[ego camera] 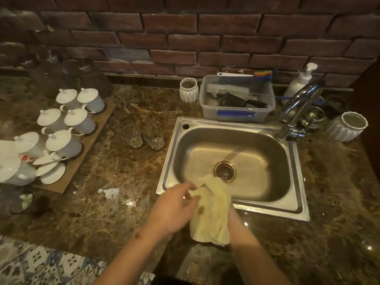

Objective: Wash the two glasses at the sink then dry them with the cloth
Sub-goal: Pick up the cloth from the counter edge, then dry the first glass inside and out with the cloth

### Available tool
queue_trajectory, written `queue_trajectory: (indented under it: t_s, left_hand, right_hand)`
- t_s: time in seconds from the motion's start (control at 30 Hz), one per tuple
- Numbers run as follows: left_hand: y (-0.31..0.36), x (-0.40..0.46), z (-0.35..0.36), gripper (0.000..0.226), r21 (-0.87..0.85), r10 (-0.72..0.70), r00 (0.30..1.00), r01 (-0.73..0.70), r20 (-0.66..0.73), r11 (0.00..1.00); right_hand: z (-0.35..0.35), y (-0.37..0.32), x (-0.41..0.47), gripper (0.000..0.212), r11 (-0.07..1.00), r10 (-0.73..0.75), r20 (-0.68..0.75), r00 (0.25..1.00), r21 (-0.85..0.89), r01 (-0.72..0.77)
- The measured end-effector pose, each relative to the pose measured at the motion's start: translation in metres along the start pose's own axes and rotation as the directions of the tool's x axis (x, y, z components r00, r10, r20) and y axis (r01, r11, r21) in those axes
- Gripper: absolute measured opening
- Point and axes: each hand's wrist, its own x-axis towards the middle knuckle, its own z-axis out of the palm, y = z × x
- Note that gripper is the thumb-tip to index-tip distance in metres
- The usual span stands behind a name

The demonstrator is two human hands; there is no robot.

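Head view, steeply down, near sink (292, 204)

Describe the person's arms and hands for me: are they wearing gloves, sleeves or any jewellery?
Both forearms are bare up to the frame's bottom edge: no sleeves show. The left hand wears no glove, ring or watch. The right hand is mostly hidden, but its wrist is bare too. A small dark mark sits on the left forearm.

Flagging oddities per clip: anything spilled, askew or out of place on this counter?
Yes. A white foamy blob sits spilled on the marble counter left of the sink. On the wooden board, the front lidded cups lie tipped, lids askew, unlike the upright ones behind.
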Motion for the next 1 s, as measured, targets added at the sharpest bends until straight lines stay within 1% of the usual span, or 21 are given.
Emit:
queue_trajectory:
  t_s: [0.03, 0.07, 0.1, 0.13, 0.17, 0.2, 0.23, 0.27, 0.37, 0.43, 0.53, 0.63, 0.73, 0.8, 0.87, 1.0]
  left_hand:
    - [-0.010, 0.005, -0.005, 0.021, -0.026, -0.038, 0.999, 0.037, -0.027, 0.999]
    - [-0.020, 0.010, -0.009, 0.014, -0.043, -0.069, 0.997, 0.067, -0.045, 0.997]
    - [-0.028, 0.013, -0.013, 0.010, -0.054, -0.095, 0.994, 0.093, -0.052, 0.994]
    - [-0.035, 0.017, -0.015, 0.010, -0.074, -0.115, 0.992, 0.111, -0.055, 0.991]
    - [-0.043, 0.021, -0.017, 0.010, -0.094, -0.131, 0.990, 0.126, -0.055, 0.988]
    - [-0.048, 0.024, -0.019, 0.010, -0.116, -0.138, 0.989, 0.130, -0.061, 0.985]
    - [-0.053, 0.029, -0.021, 0.009, -0.132, -0.144, 0.987, 0.134, -0.068, 0.982]
    - [-0.057, 0.034, -0.022, 0.009, -0.155, -0.150, 0.986, 0.137, -0.076, 0.978]
    - [-0.069, 0.057, -0.026, 0.010, -0.287, -0.208, 0.973, 0.172, -0.102, 0.942]
    - [-0.082, 0.082, -0.028, 0.019, -0.383, -0.293, 0.942, 0.213, -0.165, 0.899]
    - [-0.099, 0.126, -0.032, 0.044, -0.542, -0.446, 0.852, 0.246, -0.276, 0.804]
    - [-0.100, 0.166, -0.033, 0.071, -0.597, -0.523, 0.757, 0.223, -0.393, 0.771]
    - [-0.099, 0.195, -0.029, 0.096, -0.667, -0.593, 0.697, 0.221, -0.403, 0.712]
    - [-0.103, 0.210, -0.025, 0.101, -0.712, -0.622, 0.659, 0.183, -0.423, 0.678]
    - [-0.109, 0.224, -0.020, 0.100, -0.728, -0.633, 0.630, 0.153, -0.449, 0.669]
    - [-0.117, 0.247, -0.008, 0.097, -0.739, -0.637, 0.607, 0.117, -0.476, 0.664]
  right_hand:
    - [0.003, -0.005, -0.001, 0.025, 0.975, -0.087, 0.011, 0.996, -0.203, 0.087]
    - [-0.004, -0.025, 0.009, 0.018, 0.980, -0.111, 0.022, 0.994, -0.165, 0.113]
    - [-0.007, -0.030, 0.006, 0.007, 0.971, -0.161, -0.002, 0.987, -0.182, 0.157]
    - [-0.010, -0.033, 0.010, 0.009, 0.949, -0.228, -0.043, 0.973, -0.234, 0.212]
    - [-0.011, -0.030, 0.010, 0.021, 0.906, -0.297, -0.080, 0.951, -0.339, 0.255]
    - [-0.011, -0.020, 0.010, 0.028, 0.859, -0.365, -0.119, 0.923, -0.425, 0.284]
    - [-0.013, -0.013, 0.013, 0.029, 0.802, -0.435, -0.146, 0.888, -0.510, 0.310]
    - [-0.014, -0.014, 0.015, 0.029, 0.776, -0.492, -0.166, 0.855, -0.529, 0.344]
    - [-0.017, -0.016, 0.022, 0.031, 0.736, -0.579, -0.213, 0.787, -0.552, 0.392]
    - [-0.014, -0.015, 0.025, 0.032, 0.731, -0.613, -0.237, 0.754, -0.531, 0.427]
    - [-0.006, -0.021, 0.030, 0.030, 0.752, -0.626, -0.296, 0.722, -0.475, 0.457]
    - [0.003, -0.027, 0.031, 0.037, 0.778, -0.611, -0.351, 0.710, -0.432, 0.457]
    - [0.006, -0.032, 0.036, 0.046, 0.798, -0.587, -0.379, 0.715, -0.421, 0.432]
    - [0.007, -0.039, 0.036, 0.043, 0.774, -0.611, -0.379, 0.695, -0.469, 0.425]
    - [0.004, -0.044, 0.038, 0.038, 0.752, -0.632, -0.371, 0.680, -0.508, 0.420]
    - [-0.002, -0.054, 0.043, 0.028, 0.747, -0.632, -0.369, 0.682, -0.523, 0.410]
